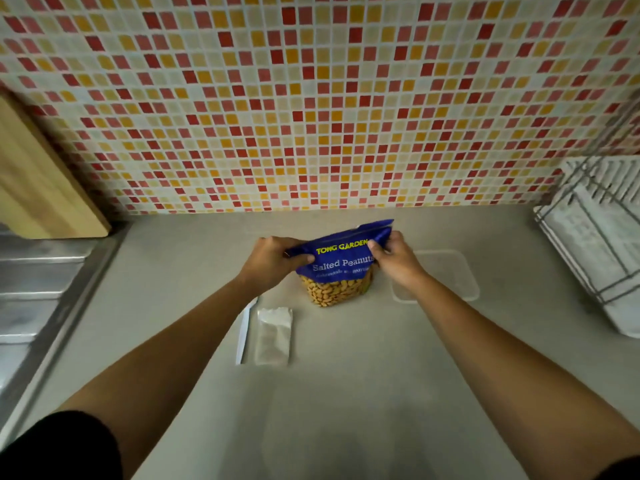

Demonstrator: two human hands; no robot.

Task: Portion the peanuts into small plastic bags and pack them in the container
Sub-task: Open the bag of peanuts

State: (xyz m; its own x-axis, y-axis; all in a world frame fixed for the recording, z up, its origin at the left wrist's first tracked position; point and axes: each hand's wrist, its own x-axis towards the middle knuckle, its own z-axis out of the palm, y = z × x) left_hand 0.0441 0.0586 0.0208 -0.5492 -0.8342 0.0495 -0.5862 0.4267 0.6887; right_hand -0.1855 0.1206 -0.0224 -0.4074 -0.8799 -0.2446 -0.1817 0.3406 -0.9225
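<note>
A home kitchen: a grey countertop (346,393) runs beneath a backsplash (311,98) of red, orange and cream mosaic tiles. A stainless steel sink drainboard (34,271) and leaning wooden chopping board (38,181) sit left, a wire dish rack (595,237) right.

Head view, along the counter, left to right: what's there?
Sink drainboard → white strip → small plastic bags → peanut bag → clear container → dish rack.

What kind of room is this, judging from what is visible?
Most likely a home kitchen: a steel sink on the left, a dish rack on the right, and a mosaic-tiled wall behind the counter.
</note>
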